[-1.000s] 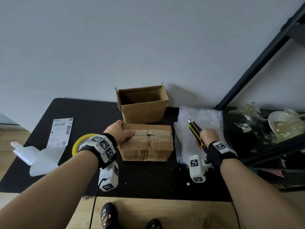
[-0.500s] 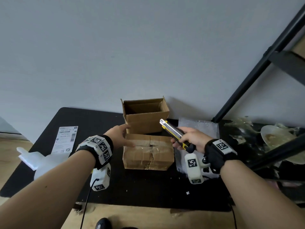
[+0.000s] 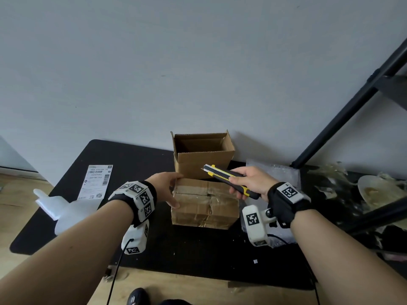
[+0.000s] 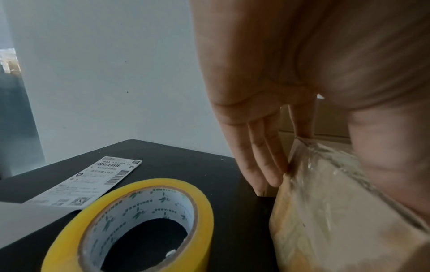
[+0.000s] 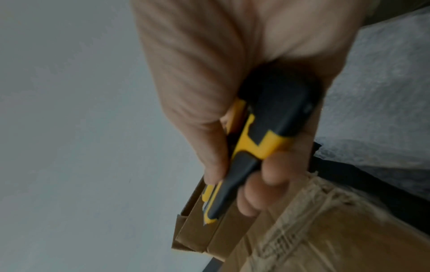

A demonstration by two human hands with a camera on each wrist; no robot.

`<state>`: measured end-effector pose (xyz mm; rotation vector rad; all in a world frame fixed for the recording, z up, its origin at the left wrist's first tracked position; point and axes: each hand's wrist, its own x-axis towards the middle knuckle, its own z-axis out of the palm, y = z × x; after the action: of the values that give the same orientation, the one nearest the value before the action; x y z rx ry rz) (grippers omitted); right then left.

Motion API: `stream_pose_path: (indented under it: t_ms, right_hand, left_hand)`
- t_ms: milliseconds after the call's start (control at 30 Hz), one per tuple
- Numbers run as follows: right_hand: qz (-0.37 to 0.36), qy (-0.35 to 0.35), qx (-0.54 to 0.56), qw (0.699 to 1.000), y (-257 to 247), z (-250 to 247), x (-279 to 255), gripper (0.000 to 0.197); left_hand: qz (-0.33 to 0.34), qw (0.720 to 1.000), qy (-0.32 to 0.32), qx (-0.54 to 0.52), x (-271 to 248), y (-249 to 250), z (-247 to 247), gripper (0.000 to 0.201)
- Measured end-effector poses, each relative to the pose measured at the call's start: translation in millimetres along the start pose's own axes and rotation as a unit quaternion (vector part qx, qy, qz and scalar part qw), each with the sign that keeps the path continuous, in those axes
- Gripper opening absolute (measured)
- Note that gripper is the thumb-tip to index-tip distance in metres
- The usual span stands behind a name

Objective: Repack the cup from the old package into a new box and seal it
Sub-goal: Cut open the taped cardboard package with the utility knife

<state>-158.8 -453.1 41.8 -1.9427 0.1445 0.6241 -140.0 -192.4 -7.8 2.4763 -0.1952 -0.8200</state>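
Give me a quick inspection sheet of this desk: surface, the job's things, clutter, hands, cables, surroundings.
Surface: black tabletop, small white scraps near its front edge.
Job's things: taped old package in the middle; open new box behind it; yellow tape roll beside the package; cup not visible.
Clutter: shipping label, white plastic wrapping, bubble wrap.
Hands: left hand rests flat against the package's left end; right hand grips a yellow and black utility knife above the package.
Cables: a black cable hangs from the left wrist camera.
Surroundings: pale wall, black shelf frame on the right, wooden floor.
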Motion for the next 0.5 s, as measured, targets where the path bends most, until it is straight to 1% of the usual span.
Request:
stream_pose_path:
  t_ms: [67,133,267,367,433,500]
  right_hand:
    - [-0.008,0.014,-0.014,1.000,-0.1,1.8,3.0,0.023]
    - [0.000,0.019,-0.017,1.000,-0.6,3.1,5.4,0.021]
    - [0.020,-0.021,-0.001,1.000,-6.1,10.5,7.2,0.027]
    - [-0.001,-0.032,-0.043,0.999,-9.4,15.6,5.9,0.032]
    - [-0.019,-0.022,-0.070,0.997,-11.4,17.1,5.4,0.026]
    - [-0.036,-0.008,-0.092,0.995,-13.7,18.8,5.0,0.015]
  left_hand:
    - [0.001,1.000,0.002,-0.009,-0.1,-1.5,0.5,0.097]
    - [0.004,1.000,0.001,-0.020,0.0,-3.8,1.5,0.097]
    - [0.010,0.999,0.019,-0.044,0.3,-8.3,4.4,0.100]
    - [0.012,0.998,0.043,-0.051,-1.1,-9.9,4.8,0.096]
    - [0.009,0.997,0.043,-0.056,-2.0,-11.0,5.4,0.089]
    - [0.005,0.997,0.042,-0.064,-2.8,-11.7,6.3,0.087]
